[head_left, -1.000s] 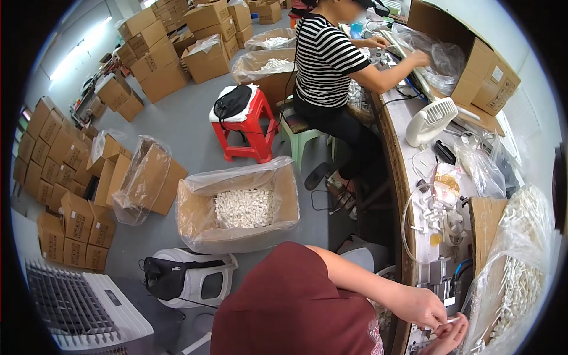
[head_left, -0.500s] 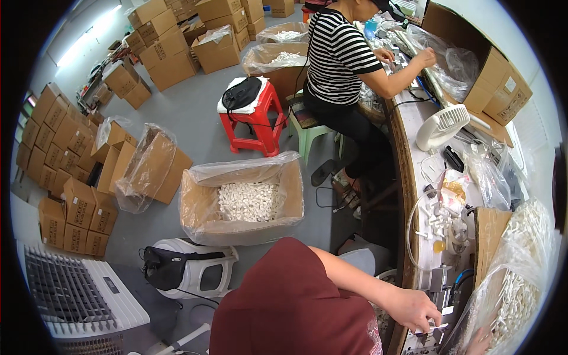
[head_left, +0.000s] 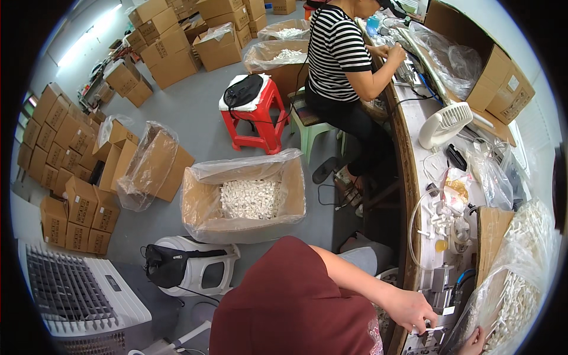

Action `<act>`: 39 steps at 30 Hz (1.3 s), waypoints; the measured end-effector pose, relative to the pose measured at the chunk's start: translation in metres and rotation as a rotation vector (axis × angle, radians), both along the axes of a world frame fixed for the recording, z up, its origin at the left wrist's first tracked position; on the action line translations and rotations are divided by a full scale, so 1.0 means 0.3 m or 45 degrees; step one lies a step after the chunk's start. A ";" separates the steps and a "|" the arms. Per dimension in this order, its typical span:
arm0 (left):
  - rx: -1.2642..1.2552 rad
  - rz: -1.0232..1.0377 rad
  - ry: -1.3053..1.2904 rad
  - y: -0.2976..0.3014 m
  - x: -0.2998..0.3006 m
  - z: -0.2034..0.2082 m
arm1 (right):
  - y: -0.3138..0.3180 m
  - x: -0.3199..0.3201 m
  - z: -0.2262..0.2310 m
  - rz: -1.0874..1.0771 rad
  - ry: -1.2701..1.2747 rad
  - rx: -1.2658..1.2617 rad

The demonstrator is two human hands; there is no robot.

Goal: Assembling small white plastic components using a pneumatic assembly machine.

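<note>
Bent over the small metal fixture (head_left: 441, 284) on the bench, my left hand (head_left: 411, 310) has its thumb and fingers closed on a small white plastic part (head_left: 431, 329). At the lower right edge, only some fingertips of my right hand (head_left: 473, 343) show, next to the clear plastic liner (head_left: 467, 322) of a box. Whether those fingers hold anything is hidden. Many slim white plastic parts (head_left: 516, 305) fill that lined box.
Loose white parts (head_left: 438, 219), a clear hose (head_left: 411, 236) and a white fan (head_left: 445, 125) lie along the bench. A co-worker in a striped shirt (head_left: 334, 53) sits farther up. On the floor stand a lined carton of white parts (head_left: 195, 201), a red stool (head_left: 254, 127) and an air cooler (head_left: 83, 290).
My left hand has shifted slightly left and down at the fixture. My right fingertips, earlier blurred behind the plastic, now show more plainly beside it. The co-worker's hands have drawn closer together.
</note>
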State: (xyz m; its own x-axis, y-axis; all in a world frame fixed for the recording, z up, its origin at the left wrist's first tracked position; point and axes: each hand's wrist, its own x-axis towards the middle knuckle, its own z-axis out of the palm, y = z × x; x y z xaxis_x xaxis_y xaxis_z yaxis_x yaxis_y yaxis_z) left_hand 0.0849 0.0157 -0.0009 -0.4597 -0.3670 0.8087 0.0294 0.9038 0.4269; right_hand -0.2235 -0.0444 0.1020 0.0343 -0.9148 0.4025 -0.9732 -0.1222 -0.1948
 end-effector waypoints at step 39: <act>0.071 0.157 -0.283 0.000 -0.055 0.016 | 0.118 -0.054 -0.157 0.076 -1.131 -0.155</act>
